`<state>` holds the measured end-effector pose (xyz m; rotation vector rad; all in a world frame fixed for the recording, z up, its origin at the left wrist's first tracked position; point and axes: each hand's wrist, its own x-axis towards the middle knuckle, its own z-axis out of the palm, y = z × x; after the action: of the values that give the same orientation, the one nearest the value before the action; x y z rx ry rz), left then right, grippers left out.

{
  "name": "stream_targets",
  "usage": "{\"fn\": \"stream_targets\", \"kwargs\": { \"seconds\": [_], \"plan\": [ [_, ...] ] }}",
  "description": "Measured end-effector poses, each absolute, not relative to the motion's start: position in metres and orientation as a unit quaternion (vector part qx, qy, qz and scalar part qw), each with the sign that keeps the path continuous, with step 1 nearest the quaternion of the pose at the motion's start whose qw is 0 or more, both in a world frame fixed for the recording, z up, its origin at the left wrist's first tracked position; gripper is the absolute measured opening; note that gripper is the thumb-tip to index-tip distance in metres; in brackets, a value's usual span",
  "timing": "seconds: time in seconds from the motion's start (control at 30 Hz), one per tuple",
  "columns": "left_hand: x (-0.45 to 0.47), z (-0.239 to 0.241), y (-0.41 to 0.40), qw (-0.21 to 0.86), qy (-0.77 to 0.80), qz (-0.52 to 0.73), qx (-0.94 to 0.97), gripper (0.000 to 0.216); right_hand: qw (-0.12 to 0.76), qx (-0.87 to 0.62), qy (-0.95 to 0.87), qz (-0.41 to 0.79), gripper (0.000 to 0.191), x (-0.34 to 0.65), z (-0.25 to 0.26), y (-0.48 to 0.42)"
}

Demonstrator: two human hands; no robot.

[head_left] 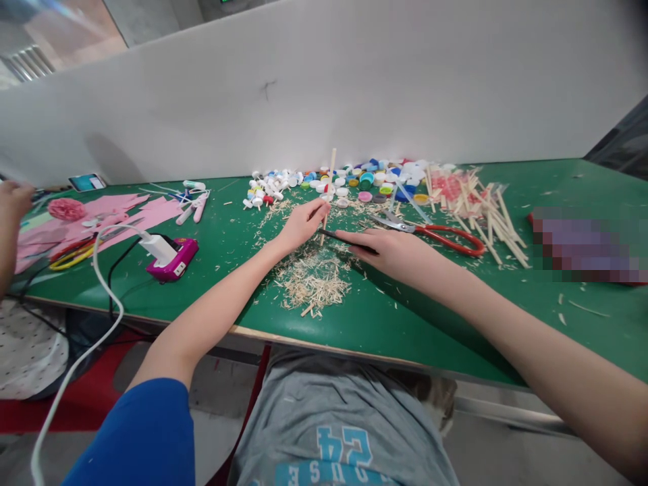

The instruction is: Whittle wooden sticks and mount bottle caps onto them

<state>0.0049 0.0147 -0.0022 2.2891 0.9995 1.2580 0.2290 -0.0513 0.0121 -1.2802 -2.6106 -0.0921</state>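
Observation:
My left hand [302, 224] is closed round a thin wooden stick [333, 163], which stands nearly upright with its lower end near the tabletop. In my right hand [392, 251] is a dark, slim knife [331, 234], forefinger stretched along its back. Its tip meets or lies very near the stick just below my left fingers. A loose heap of pale wood shavings [316, 287] lies under and in front of both hands. Behind them are many plastic bottle caps [367, 181], several white ones on the left with short sticks in them.
Red-handled scissors [450, 237] and a pile of wooden sticks [489, 212] lie right on the green table [415, 337]. A blurred flat packet [587, 246] is farther right. Left are a magenta power adapter [175, 262], glue guns [195, 209], pink paper [146, 219] and another person's hand [14, 199].

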Motion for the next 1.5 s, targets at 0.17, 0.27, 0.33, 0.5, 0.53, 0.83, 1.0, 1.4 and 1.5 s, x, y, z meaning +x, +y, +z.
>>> {"fn": "stream_targets", "kwargs": {
  "seconds": [0.17, 0.27, 0.33, 0.5, 0.53, 0.83, 1.0, 1.4, 1.5],
  "plan": [
    [0.006, -0.002, 0.016, 0.164, 0.353, 0.438, 0.810, 0.046, 0.126, -0.430, -0.894, -0.018, 0.046, 0.229, 0.015, -0.051],
    [0.007, -0.003, 0.017, 0.170, 0.353, 0.437, 0.810, 0.047, 0.140, -0.421, -0.896, 0.003, 0.047, 0.230, 0.015, -0.050],
    [0.008, -0.004, 0.018, 0.171, 0.349, 0.436, 0.812, 0.047, 0.140, -0.419, -0.897, 0.016, 0.047, 0.230, 0.017, -0.050],
    [0.012, -0.005, 0.017, 0.160, 0.340, 0.431, 0.820, 0.046, 0.123, -0.439, -0.889, 0.044, 0.047, 0.229, 0.021, -0.051],
    [0.013, -0.006, 0.017, 0.159, 0.339, 0.433, 0.820, 0.045, 0.122, -0.442, -0.888, 0.048, 0.047, 0.228, 0.022, -0.052],
    [0.008, -0.009, 0.016, 0.174, 0.364, 0.460, 0.791, 0.046, 0.138, -0.436, -0.887, 0.061, 0.046, 0.223, 0.022, -0.052],
    [0.009, -0.010, 0.016, 0.180, 0.363, 0.456, 0.792, 0.044, 0.120, -0.459, -0.875, 0.100, 0.046, 0.223, 0.025, -0.051],
    [0.008, -0.012, 0.018, 0.158, 0.351, 0.461, 0.800, 0.039, 0.139, -0.428, -0.889, 0.089, 0.046, 0.221, 0.019, -0.049],
    [0.008, -0.011, 0.017, 0.144, 0.349, 0.463, 0.802, 0.040, 0.101, -0.450, -0.882, 0.093, 0.046, 0.218, 0.019, -0.051]
  ]
}}
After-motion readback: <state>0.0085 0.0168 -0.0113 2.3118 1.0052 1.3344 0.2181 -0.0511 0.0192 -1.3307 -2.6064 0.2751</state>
